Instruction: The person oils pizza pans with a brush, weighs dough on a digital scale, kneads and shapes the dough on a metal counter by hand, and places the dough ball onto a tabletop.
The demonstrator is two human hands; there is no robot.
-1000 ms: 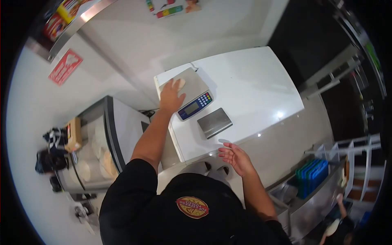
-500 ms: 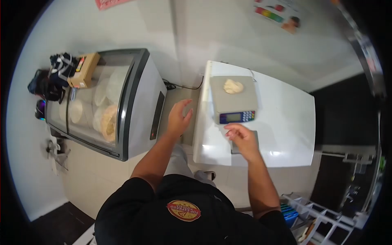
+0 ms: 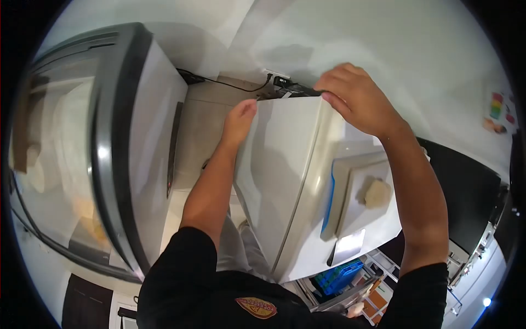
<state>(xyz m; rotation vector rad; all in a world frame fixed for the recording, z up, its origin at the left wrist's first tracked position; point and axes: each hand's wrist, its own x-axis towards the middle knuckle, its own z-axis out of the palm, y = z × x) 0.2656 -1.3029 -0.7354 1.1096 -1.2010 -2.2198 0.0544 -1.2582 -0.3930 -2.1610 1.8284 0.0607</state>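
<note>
My left hand [image 3: 240,119] is at the back side edge of a white appliance like a chest freezer [image 3: 282,148], its fingers bent round the corner. Higher up, my right hand [image 3: 359,98] grips the back edge of its top, thumb on the near side and fingers behind. A digital kitchen scale [image 3: 353,220] rests on that top beneath my right forearm, with a ball of dough [image 3: 378,193] on its platform. Beside the scale lies a flat, shiny grey rectangular object [image 3: 349,247].
A glass-topped display freezer [image 3: 118,131] stands on the left, with round pale items inside. Behind the white appliance, a black cable [image 3: 230,85] runs to a wall socket [image 3: 275,73]. Shelving with a blue item [image 3: 339,277] is at the lower right.
My view has turned and come nearer the white appliance. Both hands, earlier open in the air, have moved to its back edge. The scale and dough now appear further right.
</note>
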